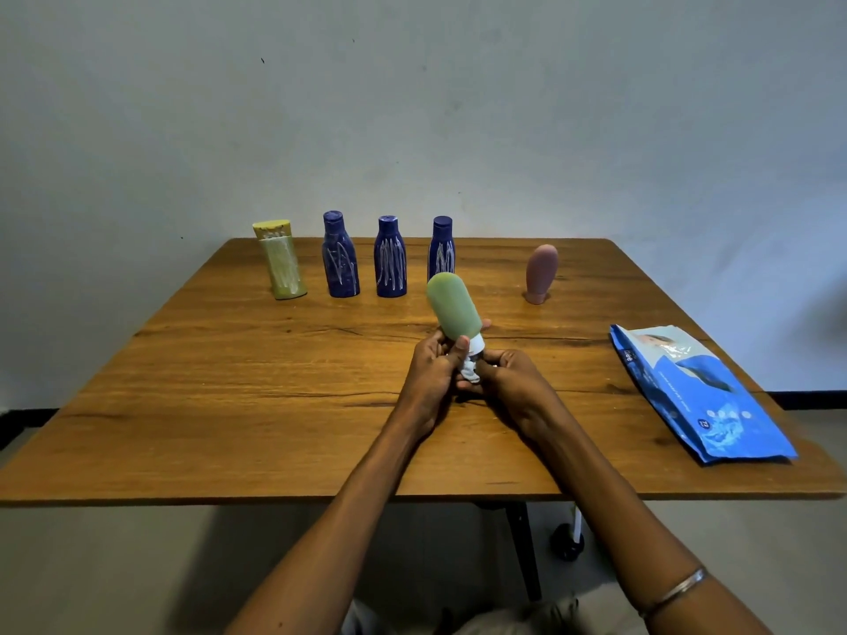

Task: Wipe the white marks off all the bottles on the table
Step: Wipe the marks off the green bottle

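Note:
My left hand (433,371) grips a green bottle (453,307) near its cap end, holding it tilted above the middle of the wooden table (229,405). My right hand (506,375) pinches a crumpled white wipe (470,369) against the bottle's white cap. No white marks show on the green body. At the back stand a yellow bottle (280,258) and three dark blue bottles (340,255) (390,257) (442,247), all scribbled with white marks. A pink bottle (541,272) stands cap-down at the back right, with no marks visible.
A blue pack of wet wipes (701,394) lies flat near the table's right edge. A plain wall rises right behind the table. Under the table I see a dark leg and a castor (566,540).

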{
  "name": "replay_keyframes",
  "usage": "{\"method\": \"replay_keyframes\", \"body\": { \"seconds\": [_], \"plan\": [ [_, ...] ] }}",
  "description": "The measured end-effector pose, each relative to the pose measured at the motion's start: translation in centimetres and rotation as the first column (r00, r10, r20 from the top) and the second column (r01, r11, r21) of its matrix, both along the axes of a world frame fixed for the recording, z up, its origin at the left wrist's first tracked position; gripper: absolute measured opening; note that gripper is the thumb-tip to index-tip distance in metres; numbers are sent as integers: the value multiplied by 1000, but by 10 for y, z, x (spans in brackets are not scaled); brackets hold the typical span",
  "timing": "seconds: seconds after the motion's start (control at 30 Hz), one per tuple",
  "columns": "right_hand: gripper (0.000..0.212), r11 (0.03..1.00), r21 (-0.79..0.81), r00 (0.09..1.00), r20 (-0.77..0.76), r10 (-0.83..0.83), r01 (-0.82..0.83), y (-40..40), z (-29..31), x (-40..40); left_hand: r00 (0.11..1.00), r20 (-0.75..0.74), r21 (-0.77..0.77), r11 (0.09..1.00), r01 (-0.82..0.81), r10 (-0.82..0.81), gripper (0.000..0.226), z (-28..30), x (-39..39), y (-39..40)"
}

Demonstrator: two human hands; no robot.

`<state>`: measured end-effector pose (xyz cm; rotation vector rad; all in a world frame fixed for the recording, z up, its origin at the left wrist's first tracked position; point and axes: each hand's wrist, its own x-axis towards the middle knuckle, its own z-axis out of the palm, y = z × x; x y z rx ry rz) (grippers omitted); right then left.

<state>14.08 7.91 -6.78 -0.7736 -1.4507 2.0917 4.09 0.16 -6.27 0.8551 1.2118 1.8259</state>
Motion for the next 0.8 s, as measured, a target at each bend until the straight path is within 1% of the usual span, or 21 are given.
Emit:
{"method": "replay_keyframes", "body": {
  "seconds": [0.13, 0.27, 0.4, 0.5, 0.6, 0.7, 0.8],
  "plan": [
    [21, 997, -44, 998, -16, -61, 60, 2, -2, 4, 996, -33, -3, 996, -87, 87, 24, 0, 1, 1],
    [20, 991, -77, 990, -77, -116, 110, 6, -2, 10, 985, -12, -48, 983, -175, 175, 24, -4, -1, 1],
    [17, 979, -95, 971, -139, -193, 181, 5, -3, 9, 966, -90, -84, 965, -248, 240, 15, -8, -2, 7],
    [16, 959, -92, 945, -169, -279, 267, 10, -4, 8, 956, -101, -122, 950, -287, 276, 26, -12, -8, 12],
    [19, 954, -1, 944, -145, -298, 301, 22, -7, 9, 962, -70, -157, 950, -270, 262, 32, -12, -14, 15],
    [19, 939, 102, 942, -113, -317, 329, 33, -12, 10, 949, -159, -180, 938, -298, 271, 31, -12, -18, 26],
    [19, 921, 159, 934, -86, -346, 356, 41, -11, 11, 883, -369, -188, 907, -376, 290, 36, -9, -21, 43]
  ]
}}
